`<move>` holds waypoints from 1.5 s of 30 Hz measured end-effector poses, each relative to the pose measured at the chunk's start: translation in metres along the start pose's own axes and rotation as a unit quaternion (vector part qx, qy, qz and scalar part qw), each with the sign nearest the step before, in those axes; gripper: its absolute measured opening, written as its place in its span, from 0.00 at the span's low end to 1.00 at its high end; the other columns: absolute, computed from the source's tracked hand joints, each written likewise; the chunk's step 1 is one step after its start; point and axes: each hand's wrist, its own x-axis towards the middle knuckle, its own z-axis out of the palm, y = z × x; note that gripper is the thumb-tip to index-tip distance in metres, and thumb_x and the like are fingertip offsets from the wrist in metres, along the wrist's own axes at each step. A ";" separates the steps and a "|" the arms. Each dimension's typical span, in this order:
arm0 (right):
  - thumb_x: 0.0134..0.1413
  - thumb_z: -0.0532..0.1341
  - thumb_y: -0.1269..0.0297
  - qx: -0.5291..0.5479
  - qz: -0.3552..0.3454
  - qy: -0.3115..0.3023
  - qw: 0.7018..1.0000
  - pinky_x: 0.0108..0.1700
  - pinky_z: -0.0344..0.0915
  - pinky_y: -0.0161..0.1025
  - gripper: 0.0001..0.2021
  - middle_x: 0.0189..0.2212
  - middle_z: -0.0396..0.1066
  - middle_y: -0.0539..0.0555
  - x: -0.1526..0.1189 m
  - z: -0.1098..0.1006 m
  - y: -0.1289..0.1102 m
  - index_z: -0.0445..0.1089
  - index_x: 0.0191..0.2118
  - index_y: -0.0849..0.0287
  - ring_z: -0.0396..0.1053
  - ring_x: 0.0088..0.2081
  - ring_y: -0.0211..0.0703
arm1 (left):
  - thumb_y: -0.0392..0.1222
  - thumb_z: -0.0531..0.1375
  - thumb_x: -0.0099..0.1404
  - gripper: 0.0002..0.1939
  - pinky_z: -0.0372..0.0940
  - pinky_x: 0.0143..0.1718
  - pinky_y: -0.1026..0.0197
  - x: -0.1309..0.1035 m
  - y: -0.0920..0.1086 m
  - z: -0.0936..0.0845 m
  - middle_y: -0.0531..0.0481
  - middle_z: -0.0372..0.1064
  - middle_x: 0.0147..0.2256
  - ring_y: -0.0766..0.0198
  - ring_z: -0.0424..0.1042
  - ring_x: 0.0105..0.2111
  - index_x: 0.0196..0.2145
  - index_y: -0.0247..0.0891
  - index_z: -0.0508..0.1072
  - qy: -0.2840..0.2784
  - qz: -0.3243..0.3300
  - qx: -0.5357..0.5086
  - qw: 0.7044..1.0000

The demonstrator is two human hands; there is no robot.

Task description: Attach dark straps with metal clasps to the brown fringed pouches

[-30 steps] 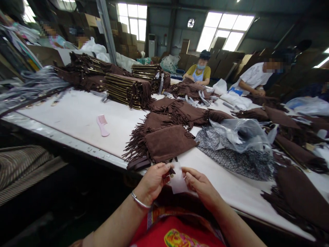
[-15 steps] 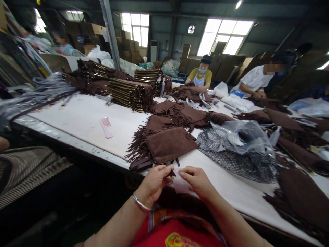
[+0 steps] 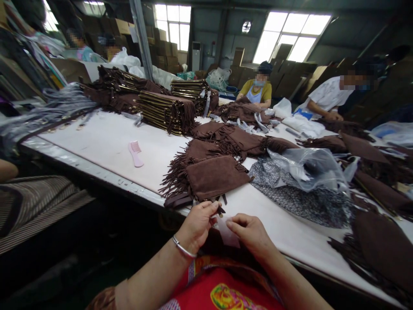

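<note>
At the table's near edge, my left hand (image 3: 197, 226), with a silver bangle at the wrist, pinches a dark brown strap end (image 3: 221, 210) with a small brass-coloured metal piece. Close on its right, my right hand (image 3: 253, 232) grips a thin, pale, partly see-through sheet (image 3: 228, 234) between thumb and fingers. The sheet hangs down between both hands, its top near the metal piece. Just beyond my left hand lies a brown suede bag (image 3: 219, 175) with long fringes. I cannot make out whether the strap joins this bag.
A pink comb (image 3: 135, 154) lies on the white tabletop (image 3: 93, 146). Stacked fringed bags (image 3: 166, 113) with brass zips stand farther back. To the right are a speckled grey cloth (image 3: 303, 202) and clear plastic (image 3: 309, 168). Several people work around the table.
The view has shifted slightly. Both hands stay close together at the table edge, and more of the pale sheet shows, hanging lower beside the strap end.
</note>
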 end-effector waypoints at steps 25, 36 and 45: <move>0.42 0.64 0.50 0.030 0.047 0.004 0.998 0.24 0.53 0.35 0.18 0.17 0.67 0.50 0.010 0.007 -0.006 0.76 0.25 0.64 0.57 0.20 0.35 | 0.50 0.66 0.53 0.15 0.64 0.35 0.62 -0.009 -0.014 -0.011 0.48 0.72 0.30 0.65 0.70 0.30 0.32 0.35 0.74 -0.015 0.031 0.057 0.998; 0.45 0.58 0.53 -0.143 0.006 -0.003 0.990 0.24 0.51 0.35 0.18 0.15 0.64 0.49 0.041 0.021 -0.009 0.73 0.20 0.63 0.59 0.20 0.37 | 0.49 0.63 0.56 0.13 0.68 0.35 0.58 -0.022 -0.032 -0.021 0.46 0.75 0.31 0.62 0.75 0.28 0.33 0.36 0.72 0.027 -0.049 0.044 0.998; 0.47 0.59 0.51 -0.100 -0.036 -0.022 0.994 0.26 0.56 0.34 0.18 0.20 0.70 0.51 0.052 0.028 -0.008 0.75 0.25 0.63 0.64 0.25 0.40 | 0.45 0.66 0.53 0.12 0.66 0.28 0.64 -0.013 -0.040 -0.021 0.47 0.74 0.28 0.66 0.73 0.24 0.32 0.35 0.74 0.099 -0.006 0.039 0.994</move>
